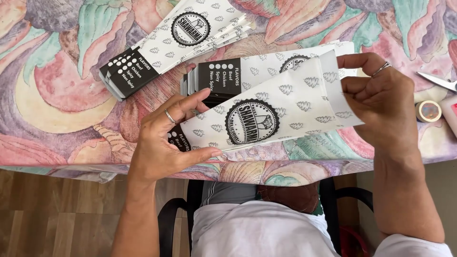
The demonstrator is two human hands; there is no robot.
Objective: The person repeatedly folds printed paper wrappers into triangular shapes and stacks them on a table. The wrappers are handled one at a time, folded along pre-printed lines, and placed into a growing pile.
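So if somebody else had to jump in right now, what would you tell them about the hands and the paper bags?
Left hand: holds the black-banded end of a long white paper sleeve, thumb under, fingers on top.
Right hand: pinches the sleeve's other end, which is open, with the fingertips.
The sleeve is held just above the table edge, tilted up to the right.
One stack of matching sleeves lies right behind it; a second, fanned stack lies further back on the left.
Roll of tape and scissors sit at the far right on the flowery tablecloth.
How many sleeves are finished cannot be told from here.
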